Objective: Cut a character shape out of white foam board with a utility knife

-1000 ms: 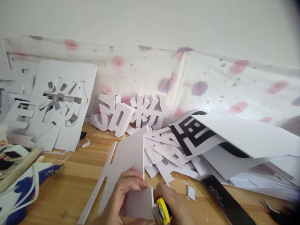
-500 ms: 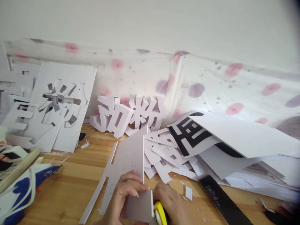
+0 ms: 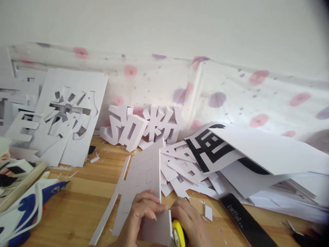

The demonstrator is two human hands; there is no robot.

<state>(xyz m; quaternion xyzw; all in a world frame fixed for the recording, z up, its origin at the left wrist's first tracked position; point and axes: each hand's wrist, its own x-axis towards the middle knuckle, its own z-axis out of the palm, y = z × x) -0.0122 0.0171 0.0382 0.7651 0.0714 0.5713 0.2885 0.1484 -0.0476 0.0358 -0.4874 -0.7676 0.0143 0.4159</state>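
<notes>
My left hand (image 3: 144, 212) is closed on a small white foam board piece (image 3: 156, 228), its fingers bent over the top. This piece stands up from the table at the near edge. Under and beyond that hand lies a long white foam board (image 3: 140, 178) with thin outlines drawn on it. My right hand (image 3: 189, 219) grips a yellow and black utility knife (image 3: 178, 233) against the piece's right edge. The blade is hidden. A narrow white strip (image 3: 108, 209) lies left of the long board.
Cut-out foam board scraps (image 3: 183, 168) and printed sheets (image 3: 213, 147) lie to the right, near a black phone (image 3: 244, 219). Three-dimensional white characters (image 3: 138, 127) stand at the back. Cut boards (image 3: 84, 79) lean at left, behind a blue and white glue gun (image 3: 33, 202).
The whole view has shifted slightly to the right. Both hands keep their grips at the board's edge; a black end of the knife now shows above my right hand.
</notes>
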